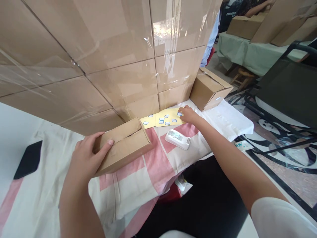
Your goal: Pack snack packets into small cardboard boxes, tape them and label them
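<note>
Small cardboard box weight: probably light, being small and thin-walled, though whether anything is inside cannot be told.
Box stiffness: the walls look firm along the edges; the top is likely to give near the seam if pressed hard.
Box grip: dry, matte board that should not slip; best taken across its narrow end or by the two long sides, off the seam.
Box looks: plain brown, long and low, with a slightly gaping seam running along the top.
Box place: on the cloth-covered desk, in front of the wall of taped cartons.
Left hand: gripping the box's near-left end, thumb on top.
Yellow sheet handling: seems thin, light and easily creased; best lifted by a bare edge.
Sheet looks: pale yellow, in two panels, scattered with small white labels edged in blue.
Sheet place: flat at the foot of the cartons, beyond the white tape dispenser.
Right hand: fingers curled at the sheet's right end, by one label; whether they pinch it, I cannot tell.
</note>
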{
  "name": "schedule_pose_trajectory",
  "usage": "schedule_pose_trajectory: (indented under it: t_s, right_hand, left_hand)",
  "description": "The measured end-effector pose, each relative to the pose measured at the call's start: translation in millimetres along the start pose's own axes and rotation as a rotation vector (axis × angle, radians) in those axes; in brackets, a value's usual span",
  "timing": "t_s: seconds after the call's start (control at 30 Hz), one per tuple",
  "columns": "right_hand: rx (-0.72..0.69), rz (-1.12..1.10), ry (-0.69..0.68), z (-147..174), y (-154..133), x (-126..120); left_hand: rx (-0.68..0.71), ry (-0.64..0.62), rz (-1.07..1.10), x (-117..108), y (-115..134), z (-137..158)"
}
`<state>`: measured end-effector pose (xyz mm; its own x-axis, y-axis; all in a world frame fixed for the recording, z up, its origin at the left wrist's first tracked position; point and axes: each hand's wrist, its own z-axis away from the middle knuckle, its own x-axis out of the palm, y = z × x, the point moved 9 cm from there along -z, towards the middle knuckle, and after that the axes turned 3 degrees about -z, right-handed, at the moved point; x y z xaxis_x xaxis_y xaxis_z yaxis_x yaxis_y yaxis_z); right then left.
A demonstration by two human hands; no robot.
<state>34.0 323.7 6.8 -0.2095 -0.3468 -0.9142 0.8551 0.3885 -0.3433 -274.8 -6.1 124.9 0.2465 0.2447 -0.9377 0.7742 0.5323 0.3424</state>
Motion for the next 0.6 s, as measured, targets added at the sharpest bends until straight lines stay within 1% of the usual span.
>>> schedule_pose_trajectory:
  t_s: [0.17, 0.3, 0.5, 0.6]
  right_hand:
    - [0.066, -0.028, -0.034, -3, -3, 1]
    - [0.079, -0.047, -0.052, -2, -5, 1]
    - [0.054, -0.065, -0.039, -1, -7, -1]
    - [-0.014, -0.084, -0.013, 0, -17, -3]
  left_hand:
    - [0.002, 0.018, 0.011, -1, 1, 2]
    - [0.018, 0.017, 0.016, -1, 1, 1]
    - [0.022, 0.010, 0.011, -1, 1, 1]
    - [0.023, 0.015, 0.013, -1, 1, 2]
